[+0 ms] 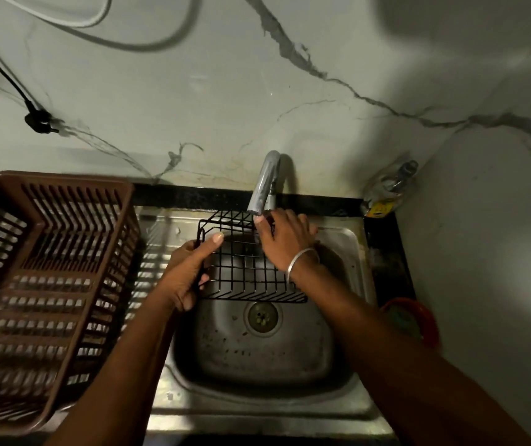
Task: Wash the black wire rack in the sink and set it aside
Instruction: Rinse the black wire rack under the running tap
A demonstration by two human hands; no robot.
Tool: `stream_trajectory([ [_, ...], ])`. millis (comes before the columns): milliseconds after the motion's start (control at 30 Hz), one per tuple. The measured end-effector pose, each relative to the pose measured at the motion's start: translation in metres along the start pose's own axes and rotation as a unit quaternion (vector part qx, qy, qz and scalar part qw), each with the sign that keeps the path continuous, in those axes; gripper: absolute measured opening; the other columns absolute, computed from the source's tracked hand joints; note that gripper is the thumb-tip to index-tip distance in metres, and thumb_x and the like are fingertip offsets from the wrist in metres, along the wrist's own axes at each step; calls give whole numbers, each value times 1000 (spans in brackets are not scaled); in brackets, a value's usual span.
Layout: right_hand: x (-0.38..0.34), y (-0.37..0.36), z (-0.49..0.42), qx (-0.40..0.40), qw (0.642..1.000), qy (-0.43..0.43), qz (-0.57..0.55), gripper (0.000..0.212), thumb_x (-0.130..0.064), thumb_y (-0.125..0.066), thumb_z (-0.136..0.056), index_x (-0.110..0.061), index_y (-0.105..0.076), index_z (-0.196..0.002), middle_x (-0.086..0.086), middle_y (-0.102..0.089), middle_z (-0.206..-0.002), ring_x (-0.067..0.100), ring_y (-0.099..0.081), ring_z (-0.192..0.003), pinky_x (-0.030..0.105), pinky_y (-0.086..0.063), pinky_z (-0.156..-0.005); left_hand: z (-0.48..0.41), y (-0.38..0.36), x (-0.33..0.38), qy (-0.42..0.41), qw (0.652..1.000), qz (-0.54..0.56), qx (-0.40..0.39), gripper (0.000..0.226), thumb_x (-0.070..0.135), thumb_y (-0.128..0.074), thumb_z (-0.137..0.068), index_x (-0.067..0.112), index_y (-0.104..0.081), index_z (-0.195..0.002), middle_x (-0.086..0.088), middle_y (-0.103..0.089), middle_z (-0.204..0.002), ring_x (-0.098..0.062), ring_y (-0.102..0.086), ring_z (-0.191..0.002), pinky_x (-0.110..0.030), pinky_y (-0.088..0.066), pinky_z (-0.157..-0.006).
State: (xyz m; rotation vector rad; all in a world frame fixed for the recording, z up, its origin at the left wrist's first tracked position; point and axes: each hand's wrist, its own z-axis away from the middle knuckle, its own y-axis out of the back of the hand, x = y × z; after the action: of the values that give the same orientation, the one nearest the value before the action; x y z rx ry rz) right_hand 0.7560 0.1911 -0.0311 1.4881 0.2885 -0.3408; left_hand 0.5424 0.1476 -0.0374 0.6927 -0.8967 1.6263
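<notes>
One black wire rack (251, 286) over one sink (257, 358): left grip (190, 268) curls round its edge, right grip (285, 241) lies flat on it.

1. The faucet (265, 185) arches down over the back of the sink (257, 355), its spout just above the black wire rack (244, 272); I see little room between them.
2. The rack, gripped at its left edge by the left hand (187, 272) with the right hand (285, 243) resting on its far side, fills the basin's rear half.
3. The front half, around the drain (262, 315), lies open to me.
4. A tall brown slatted basket (61, 178) walls off the left, just beside the basin.
5. On the right, a red container (418, 313), a corner bottle (389, 191) and the wall (482, 252) crowd the narrow tabletop (386, 252).
</notes>
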Motion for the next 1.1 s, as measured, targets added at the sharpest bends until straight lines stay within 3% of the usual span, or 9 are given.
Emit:
stream_trajectory([
  [100, -22, -13, 9, -13, 995, -90, -39, 75, -74, -13, -95, -24, -53, -135, 10, -49, -148, 34, -32, -144, 62, -17, -118, 3, -11, 4, 7, 999, -25, 41, 74, 75, -95, -48, 23, -61, -88, 4, -47, -61, -11, -34, -42, -17, -25, -41],
  [200, -52, -15, 17, -4, 994, -22, -102, 82, -66, -6, -95, -19, -38, -154, 14, -26, -167, 36, -12, -156, 61, -9, -124, 8, -22, 15, 0, 996, -62, 66, 73, 74, -89, -53, 18, -61, -90, 3, -52, -60, -9, -38, -42, -18, -30, -37],
  [400, -50, -17, 17, -18, 985, -40, -169, 89, -75, -1, -88, -30, -25, -161, 12, -6, -172, 38, -2, -157, 58, -4, -126, 7, -35, 29, 7, 994, -42, 100, 57, 65, -79, -72, 12, -66, -87, 0, -64, -63, -7, -51, -42, -16, -38, -35],
  [533, -49, -21, 23, 13, 986, 38, -164, 70, -59, -12, -102, -27, -15, -164, 9, -7, -172, 29, -1, -159, 51, -3, -128, 2, -31, 29, 19, 994, -29, 108, 63, 73, -82, -67, 16, -68, -89, 1, -61, -69, -8, -50, -48, -17, -39, -39],
  [633, -40, -20, 19, -32, 978, -56, -201, 74, -58, -9, -100, -23, -10, -165, 14, -2, -172, 32, 4, -158, 51, 1, -128, 0, -32, 33, 15, 992, -33, 119, 63, 73, -83, -69, 16, -72, -94, 6, -67, -67, -6, -56, -52, -19, -40, -43],
  [767, -49, -21, 36, 29, 977, 51, -207, 65, -50, -18, -106, -19, -16, -163, 13, -7, -172, 28, 2, -159, 44, 1, -128, -2, -38, 37, 12, 992, -42, 116, 53, 70, -80, -76, 19, -65, -79, 10, -51, -53, -6, -43, -43, -18, -35, -41],
  [900, -39, -22, 36, -35, 975, -53, -211, 67, -53, -16, -108, -21, 2, -164, 12, 10, -171, 28, 14, -158, 43, 8, -126, -4, -36, 36, 11, 992, -53, 116, 51, 68, -80, -77, 19, -65, -81, 14, -54, -50, -3, -46, -41, -18, -36, -41],
  [1000, -42, -24, 47, 14, 983, 30, -178, 67, -53, -12, -106, -19, -5, -164, 10, 7, -172, 27, 13, -158, 46, 5, -128, -6, -30, 31, 25, 994, -36, 105, 64, 80, -82, -62, 21, -63, -80, 6, -57, -64, -9, -46, -54, -20, -37, -45],
  [1100, -24, -29, 48, -7, 981, -58, -187, 65, -51, -13, -108, -22, 5, -163, 4, 13, -171, 21, 16, -157, 47, 4, -129, -5, -22, 27, 5, 992, -18, 123, 78, 77, -81, -67, 13, -71, -112, -18, -75, -101, -11, -52, -67, -21, -39, -51],
])
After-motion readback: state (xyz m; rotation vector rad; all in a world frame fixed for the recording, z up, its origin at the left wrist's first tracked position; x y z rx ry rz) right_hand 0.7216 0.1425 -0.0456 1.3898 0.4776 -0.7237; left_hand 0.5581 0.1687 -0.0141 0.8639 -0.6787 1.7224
